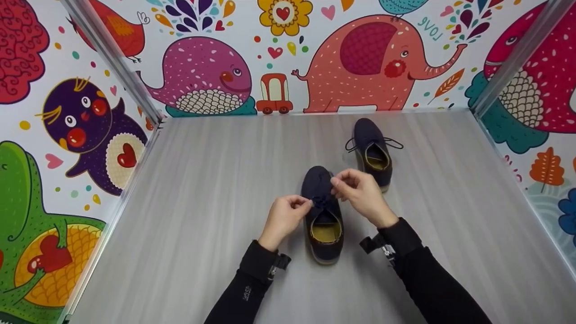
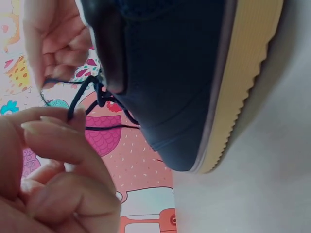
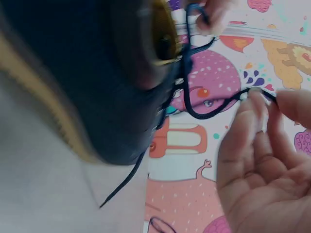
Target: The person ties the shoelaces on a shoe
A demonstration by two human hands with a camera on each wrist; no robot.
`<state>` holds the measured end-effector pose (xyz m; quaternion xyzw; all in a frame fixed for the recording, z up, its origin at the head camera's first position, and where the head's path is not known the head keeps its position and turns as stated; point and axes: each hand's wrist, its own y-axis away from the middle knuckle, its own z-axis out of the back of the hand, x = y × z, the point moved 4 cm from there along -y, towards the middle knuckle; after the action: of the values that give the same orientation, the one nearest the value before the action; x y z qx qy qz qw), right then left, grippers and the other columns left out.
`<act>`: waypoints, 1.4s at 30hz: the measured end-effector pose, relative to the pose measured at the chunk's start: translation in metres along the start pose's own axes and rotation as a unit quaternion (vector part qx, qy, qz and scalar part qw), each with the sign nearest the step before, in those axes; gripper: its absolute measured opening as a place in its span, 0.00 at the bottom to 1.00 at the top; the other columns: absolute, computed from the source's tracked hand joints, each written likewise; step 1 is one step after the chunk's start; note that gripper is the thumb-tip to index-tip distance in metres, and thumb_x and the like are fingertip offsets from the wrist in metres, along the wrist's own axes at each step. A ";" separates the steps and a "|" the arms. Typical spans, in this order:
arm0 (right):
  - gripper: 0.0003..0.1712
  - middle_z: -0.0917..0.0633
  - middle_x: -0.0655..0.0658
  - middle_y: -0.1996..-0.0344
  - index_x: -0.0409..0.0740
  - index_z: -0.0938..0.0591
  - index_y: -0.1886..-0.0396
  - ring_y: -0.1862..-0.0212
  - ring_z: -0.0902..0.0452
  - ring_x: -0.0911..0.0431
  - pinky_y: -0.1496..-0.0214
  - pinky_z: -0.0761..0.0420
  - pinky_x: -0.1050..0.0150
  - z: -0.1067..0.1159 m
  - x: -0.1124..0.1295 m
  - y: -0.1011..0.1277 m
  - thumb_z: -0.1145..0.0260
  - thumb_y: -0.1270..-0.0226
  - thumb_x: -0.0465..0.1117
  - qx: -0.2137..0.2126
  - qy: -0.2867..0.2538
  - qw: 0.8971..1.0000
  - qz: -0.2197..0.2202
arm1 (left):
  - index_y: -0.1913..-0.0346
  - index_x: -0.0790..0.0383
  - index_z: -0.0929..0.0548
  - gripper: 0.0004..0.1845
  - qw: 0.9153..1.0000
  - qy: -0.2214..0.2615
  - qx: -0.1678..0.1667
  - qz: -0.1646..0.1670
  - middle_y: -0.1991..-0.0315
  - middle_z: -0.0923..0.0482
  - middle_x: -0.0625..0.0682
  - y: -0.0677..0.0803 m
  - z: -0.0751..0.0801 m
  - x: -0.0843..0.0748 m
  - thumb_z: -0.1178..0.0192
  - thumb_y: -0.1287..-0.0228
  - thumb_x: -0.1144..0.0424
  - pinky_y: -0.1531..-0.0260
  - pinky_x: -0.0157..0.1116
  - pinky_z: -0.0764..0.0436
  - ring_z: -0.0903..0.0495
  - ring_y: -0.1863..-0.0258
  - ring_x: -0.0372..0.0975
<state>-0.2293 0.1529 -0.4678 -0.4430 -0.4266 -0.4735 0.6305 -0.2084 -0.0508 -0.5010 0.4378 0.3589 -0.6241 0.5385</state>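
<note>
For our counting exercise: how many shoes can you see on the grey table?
2. The near shoe lies between the left hand and right hand, which pinch its laces. The far shoe sits behind it, untouched. None seems hidden.

The word "LOVE" (image 1: 429, 28) stands in teal capitals on the far wall's wallpaper (image 1: 315, 54), tilted and reading upside down from this side, just right of the pink elephant's (image 1: 369, 67) head, above its trunk. A small pale mark sits on the left sleeve (image 1: 246, 293), too small to read. Nothing else is legible.
</note>
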 end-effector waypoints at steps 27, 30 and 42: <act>0.07 0.18 0.48 0.72 0.44 0.13 0.70 0.71 0.20 0.52 0.70 0.21 0.56 -0.004 -0.012 0.011 0.21 0.48 0.33 0.075 0.444 0.877 0.166 | 0.66 0.61 0.12 0.08 1.000 -0.015 -0.005 -0.014 0.78 0.25 0.44 0.001 0.001 -0.001 0.34 0.34 0.60 0.80 0.30 0.33 0.31 0.81 0.34; 0.07 0.19 0.49 0.75 0.46 0.14 0.75 0.72 0.21 0.53 0.72 0.22 0.57 0.001 -0.009 0.013 0.22 0.47 0.35 0.074 0.457 0.871 0.166 | 0.66 0.62 0.12 0.08 1.000 -0.014 -0.006 -0.015 0.78 0.24 0.44 0.001 0.001 -0.002 0.34 0.35 0.60 0.79 0.30 0.33 0.30 0.80 0.34; 0.01 0.14 0.49 0.70 0.43 0.13 0.66 0.68 0.20 0.57 0.64 0.21 0.60 -0.003 0.010 0.008 0.29 0.35 0.36 0.121 0.366 0.900 0.206 | 0.65 0.61 0.12 0.07 1.000 -0.008 -0.011 -0.020 0.78 0.24 0.43 0.002 -0.001 -0.003 0.34 0.35 0.61 0.78 0.31 0.32 0.30 0.80 0.34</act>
<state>-0.2195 0.1493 -0.4603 -0.2369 -0.1194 -0.4068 0.8742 -0.2066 -0.0492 -0.4980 0.4199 0.3703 -0.6339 0.5337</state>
